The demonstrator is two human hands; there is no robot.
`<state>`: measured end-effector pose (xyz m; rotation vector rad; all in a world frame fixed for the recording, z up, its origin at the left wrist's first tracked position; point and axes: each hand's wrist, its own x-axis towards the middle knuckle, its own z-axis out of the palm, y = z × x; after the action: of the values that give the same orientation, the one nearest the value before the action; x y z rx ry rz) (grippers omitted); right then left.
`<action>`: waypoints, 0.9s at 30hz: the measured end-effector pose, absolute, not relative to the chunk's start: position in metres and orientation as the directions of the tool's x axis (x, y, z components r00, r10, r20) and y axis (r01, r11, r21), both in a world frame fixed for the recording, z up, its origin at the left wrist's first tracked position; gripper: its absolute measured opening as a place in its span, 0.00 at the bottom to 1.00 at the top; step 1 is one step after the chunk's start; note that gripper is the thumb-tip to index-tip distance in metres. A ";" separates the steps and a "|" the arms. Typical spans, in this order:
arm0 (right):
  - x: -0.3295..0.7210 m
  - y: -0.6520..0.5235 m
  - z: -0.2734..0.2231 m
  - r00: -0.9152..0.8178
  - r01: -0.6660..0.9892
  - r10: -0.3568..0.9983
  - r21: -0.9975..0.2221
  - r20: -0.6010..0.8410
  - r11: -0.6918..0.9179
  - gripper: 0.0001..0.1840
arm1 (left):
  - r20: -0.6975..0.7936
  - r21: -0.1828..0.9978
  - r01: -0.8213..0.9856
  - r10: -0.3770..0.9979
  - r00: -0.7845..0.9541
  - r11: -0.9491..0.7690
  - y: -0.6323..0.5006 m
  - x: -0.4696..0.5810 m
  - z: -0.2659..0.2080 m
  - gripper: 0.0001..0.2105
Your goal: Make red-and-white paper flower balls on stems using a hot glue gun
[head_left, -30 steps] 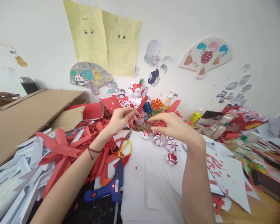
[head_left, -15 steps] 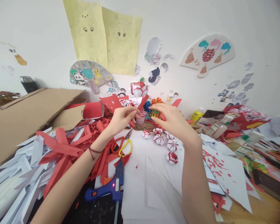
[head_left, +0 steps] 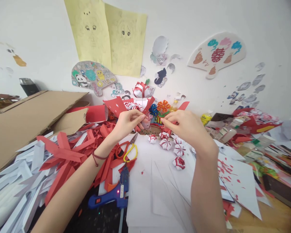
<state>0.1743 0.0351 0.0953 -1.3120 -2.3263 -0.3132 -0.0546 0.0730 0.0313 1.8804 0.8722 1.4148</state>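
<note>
My left hand [head_left: 131,122] is closed in a pinch, thumb against fingertips. A thin stem rises from it to a red-and-white paper flower [head_left: 141,90] with a green leaf, upright in front of the wall. To its right, my right hand [head_left: 181,123] hovers apart from the flower, fingers drawn together; whatever they pinch, if anything, is too small to make out. Below the hands, several folded red-and-white paper balls [head_left: 179,149] lie on white paper sheets [head_left: 145,194]. Scissors [head_left: 130,152] with yellow and orange handles rest left of them. A blue glue gun [head_left: 120,191] with a lit red light lies nearer me.
Red paper strips [head_left: 63,149] and white paper strips [head_left: 26,174] pile up at the left, beside cardboard [head_left: 34,113]. Orange paper flowers [head_left: 163,106] stand behind the hands. Bottles [head_left: 232,126] and a red-spotted sheet [head_left: 237,184] are on the right.
The paper flower has turned and shifted slightly left and up. My right hand has moved a little right, and its fingers, apart before, have come together. My left hand keeps its pinch.
</note>
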 end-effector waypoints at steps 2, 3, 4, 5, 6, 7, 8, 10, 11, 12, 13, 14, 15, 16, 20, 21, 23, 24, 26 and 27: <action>0.176 0.036 0.095 -0.511 0.809 0.678 0.028 0.529 0.588 0.14 | 0.557 0.801 0.131 0.807 0.196 -0.585 0.072 -0.055 0.031 0.15; 0.176 0.035 0.096 -0.537 0.788 0.649 0.045 0.539 0.614 0.11 | 0.559 0.800 0.133 0.808 0.186 -0.585 0.072 -0.055 0.031 0.15; 0.176 0.034 0.097 -0.554 0.775 0.641 0.049 0.532 0.630 0.11 | 0.561 0.801 0.135 0.810 0.174 -0.584 0.072 -0.055 0.031 0.15; 0.176 0.032 0.097 -0.555 0.777 0.658 0.034 0.508 0.629 0.11 | 0.564 0.800 0.139 0.811 0.158 -0.583 0.072 -0.056 0.031 0.15; 0.176 0.029 0.099 -0.543 0.792 0.698 0.009 0.467 0.610 0.11 | 0.570 0.797 0.145 0.809 0.140 -0.586 0.072 -0.056 0.032 0.14; 0.175 0.027 0.100 -0.515 0.819 0.750 -0.020 0.416 0.574 0.15 | 0.579 0.791 0.159 0.807 0.119 -0.591 0.072 -0.056 0.032 0.14; 0.174 0.025 0.101 -0.474 0.850 0.798 -0.043 0.372 0.525 0.22 | 0.590 0.781 0.183 0.802 0.096 -0.597 0.072 -0.056 0.032 0.14; 0.174 0.023 0.101 -0.420 0.885 0.838 -0.048 0.348 0.463 0.29 | 0.610 0.758 0.248 0.790 0.058 -0.603 0.071 -0.056 0.033 0.13; 0.174 0.024 0.100 -0.431 0.881 0.822 -0.025 0.372 0.473 0.26 | 0.615 0.748 0.282 0.787 0.045 -0.601 0.071 -0.056 0.033 0.13; 0.175 0.026 0.099 -0.465 0.863 0.787 0.009 0.405 0.505 0.20 | 0.617 0.739 0.315 0.786 0.039 -0.596 0.071 -0.056 0.033 0.12; 0.177 0.028 0.097 -0.505 0.839 0.747 0.045 0.433 0.542 0.12 | 0.620 0.724 0.355 0.783 0.039 -0.591 0.071 -0.056 0.033 0.12; 0.179 0.031 0.094 -0.540 0.818 0.715 0.074 0.444 0.571 0.12 | 0.627 0.696 0.414 0.778 0.046 -0.586 0.072 -0.056 0.032 0.11; 0.181 0.033 0.092 -0.563 0.804 0.702 0.090 0.437 0.588 0.20 | 0.635 0.656 0.489 0.771 0.056 -0.575 0.072 -0.056 0.031 0.10; 0.183 0.034 0.090 -0.574 0.797 0.706 0.088 0.415 0.597 0.27 | 0.642 0.606 0.568 0.764 0.066 -0.557 0.073 -0.056 0.030 0.10; 0.185 0.032 0.091 -0.537 0.824 0.796 -0.030 0.281 0.566 0.19 | 0.644 0.456 0.757 0.760 0.082 -0.468 0.076 -0.056 0.027 0.09; 0.184 0.031 0.093 -0.510 0.840 0.820 -0.056 0.259 0.540 0.15 | 0.641 0.442 0.773 0.763 0.082 -0.454 0.076 -0.056 0.027 0.09; 0.181 0.029 0.097 -0.445 0.877 0.861 -0.073 0.246 0.475 0.17 | 0.632 0.406 0.810 0.770 0.085 -0.423 0.075 -0.055 0.027 0.10; 0.180 0.029 0.098 -0.424 0.889 0.867 -0.064 0.261 0.454 0.20 | 0.627 0.390 0.825 0.774 0.087 -0.408 0.074 -0.054 0.027 0.10; 0.180 0.031 0.097 -0.427 0.887 0.837 -0.022 0.342 0.461 0.19 | 0.616 0.362 0.849 0.782 0.090 -0.384 0.073 -0.053 0.027 0.10; 0.181 0.032 0.096 -0.448 0.875 0.803 0.007 0.394 0.485 0.13 | 0.612 0.351 0.859 0.785 0.092 -0.374 0.072 -0.052 0.027 0.11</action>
<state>0.1813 0.0322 0.0959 -1.4099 -2.3967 -0.2979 -0.0525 0.0725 0.0269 2.3904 1.8075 1.2272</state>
